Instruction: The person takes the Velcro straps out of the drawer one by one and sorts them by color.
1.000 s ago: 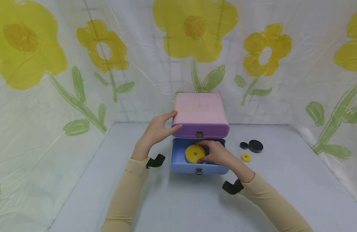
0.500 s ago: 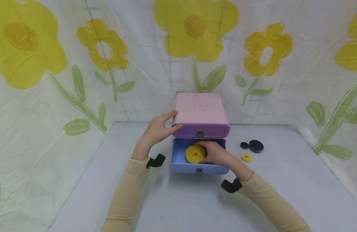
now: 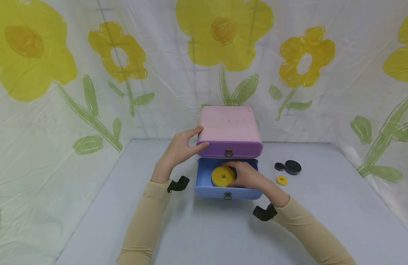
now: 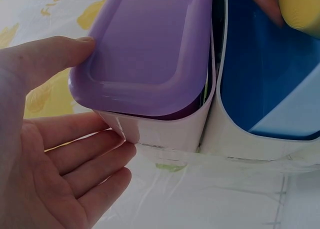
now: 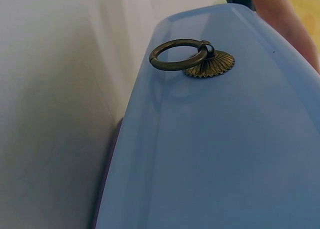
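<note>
A pink two-tier drawer box (image 3: 228, 123) stands at the back of the table. Its purple upper drawer (image 3: 237, 149) looks pushed in, while the blue lower drawer (image 3: 204, 191) is pulled out. In the blue drawer lies a thick yellow disc (image 3: 222, 176) with a small centre hole. My right hand (image 3: 247, 175) grips the disc's right side, thumb at the near edge and fingers at the far edge. A dark patch beside it is mostly hidden. My left hand (image 3: 180, 147) rests on the box's left side; its thumb (image 4: 75, 49) touches the purple drawer's front corner.
Right of the box lie a large black disc (image 3: 292, 167), a small black disc (image 3: 279, 166) and a small yellow ring (image 3: 281, 180). A brass ring pull (image 5: 177, 55) hangs on the blue drawer front. A flower-printed sheet (image 3: 171, 92) rises behind the table.
My right hand has shifted very slightly left, its thumb and fingers moving a little around the yellow disc. The left hand and the box stay in place.
</note>
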Demonstrator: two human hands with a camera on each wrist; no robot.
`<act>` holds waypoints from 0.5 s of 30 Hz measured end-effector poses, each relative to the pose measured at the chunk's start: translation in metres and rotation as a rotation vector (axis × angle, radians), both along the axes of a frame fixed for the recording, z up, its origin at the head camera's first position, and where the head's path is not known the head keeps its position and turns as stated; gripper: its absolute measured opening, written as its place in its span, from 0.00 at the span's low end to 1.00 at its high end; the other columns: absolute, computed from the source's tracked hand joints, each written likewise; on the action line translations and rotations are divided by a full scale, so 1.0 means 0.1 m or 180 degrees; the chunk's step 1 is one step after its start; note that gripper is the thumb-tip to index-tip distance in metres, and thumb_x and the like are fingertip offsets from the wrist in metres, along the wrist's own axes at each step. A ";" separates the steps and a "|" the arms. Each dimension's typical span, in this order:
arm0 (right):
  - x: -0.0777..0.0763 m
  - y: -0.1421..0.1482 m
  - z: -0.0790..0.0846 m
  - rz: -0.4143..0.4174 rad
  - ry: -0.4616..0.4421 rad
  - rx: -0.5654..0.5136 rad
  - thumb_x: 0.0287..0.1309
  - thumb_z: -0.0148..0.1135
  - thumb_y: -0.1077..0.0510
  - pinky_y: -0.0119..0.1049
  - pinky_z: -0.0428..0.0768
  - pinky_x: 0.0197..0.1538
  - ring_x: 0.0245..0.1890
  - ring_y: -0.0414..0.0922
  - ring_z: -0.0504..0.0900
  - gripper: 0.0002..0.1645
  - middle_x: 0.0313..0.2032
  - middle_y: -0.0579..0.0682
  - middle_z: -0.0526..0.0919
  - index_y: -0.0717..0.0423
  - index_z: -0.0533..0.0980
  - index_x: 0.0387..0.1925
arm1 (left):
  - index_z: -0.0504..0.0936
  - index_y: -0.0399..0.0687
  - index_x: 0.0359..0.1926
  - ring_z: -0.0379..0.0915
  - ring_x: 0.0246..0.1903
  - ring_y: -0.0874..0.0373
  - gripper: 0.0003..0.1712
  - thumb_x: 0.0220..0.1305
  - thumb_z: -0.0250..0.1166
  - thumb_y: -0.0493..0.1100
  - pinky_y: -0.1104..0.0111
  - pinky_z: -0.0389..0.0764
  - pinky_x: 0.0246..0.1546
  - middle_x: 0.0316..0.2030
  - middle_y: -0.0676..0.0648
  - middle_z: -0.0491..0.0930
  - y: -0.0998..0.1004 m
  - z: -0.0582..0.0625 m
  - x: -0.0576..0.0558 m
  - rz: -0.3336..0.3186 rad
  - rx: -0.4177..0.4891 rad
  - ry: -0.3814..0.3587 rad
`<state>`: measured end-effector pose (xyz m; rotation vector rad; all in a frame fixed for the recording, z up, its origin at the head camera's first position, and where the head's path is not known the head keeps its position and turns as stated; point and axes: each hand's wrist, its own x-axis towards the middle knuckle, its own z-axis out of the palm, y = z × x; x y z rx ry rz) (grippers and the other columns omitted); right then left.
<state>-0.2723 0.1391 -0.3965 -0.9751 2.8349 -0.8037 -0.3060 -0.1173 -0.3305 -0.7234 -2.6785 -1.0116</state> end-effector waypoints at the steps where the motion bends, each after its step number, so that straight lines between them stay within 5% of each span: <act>1: 0.00 0.00 0.00 -0.0017 -0.0013 -0.0014 0.40 0.78 0.54 0.50 0.72 0.61 0.56 0.52 0.76 0.39 0.55 0.55 0.79 0.59 0.74 0.57 | 0.65 0.50 0.69 0.62 0.66 0.52 0.42 0.58 0.62 0.64 0.56 0.67 0.65 0.67 0.51 0.65 0.00 0.00 0.00 -0.0005 0.0003 -0.0001; 15: 0.03 0.14 0.04 -0.0152 0.0034 -0.0234 0.37 0.79 0.48 0.48 0.75 0.58 0.50 0.48 0.78 0.39 0.50 0.50 0.82 0.56 0.77 0.53 | 0.65 0.51 0.69 0.63 0.66 0.53 0.43 0.58 0.62 0.65 0.56 0.67 0.64 0.66 0.51 0.66 0.00 -0.02 -0.01 0.0007 -0.0006 0.0049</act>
